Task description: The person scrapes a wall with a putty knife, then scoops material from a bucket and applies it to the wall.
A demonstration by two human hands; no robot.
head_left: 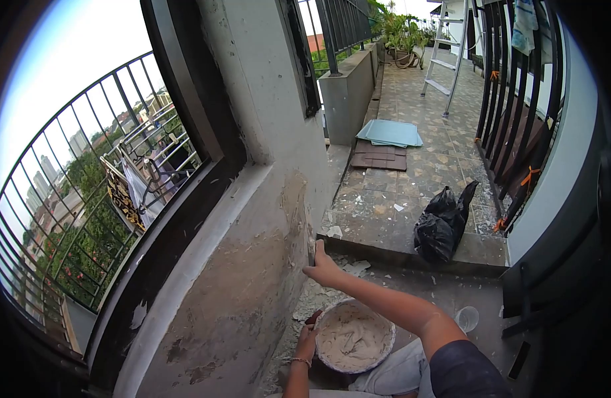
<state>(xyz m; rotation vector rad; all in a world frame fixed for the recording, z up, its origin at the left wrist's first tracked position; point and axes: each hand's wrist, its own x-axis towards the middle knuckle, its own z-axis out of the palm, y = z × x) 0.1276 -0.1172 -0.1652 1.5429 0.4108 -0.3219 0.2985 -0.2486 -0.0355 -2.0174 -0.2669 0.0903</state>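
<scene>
My right hand is raised at the corner of the worn wall, its fingers closed round a thin, dark flat tool held against the wall edge. Below it, my left hand grips the left rim of a round bucket holding pale, thick paste with a stirred surface. The wall's plaster is patchy and stained brown, with peeled spots low down.
Plaster flakes lie at the wall's foot and over the step. A black plastic bag sits on the step's edge, a clear cup below it. Beyond are blue sheets, a ladder and railings.
</scene>
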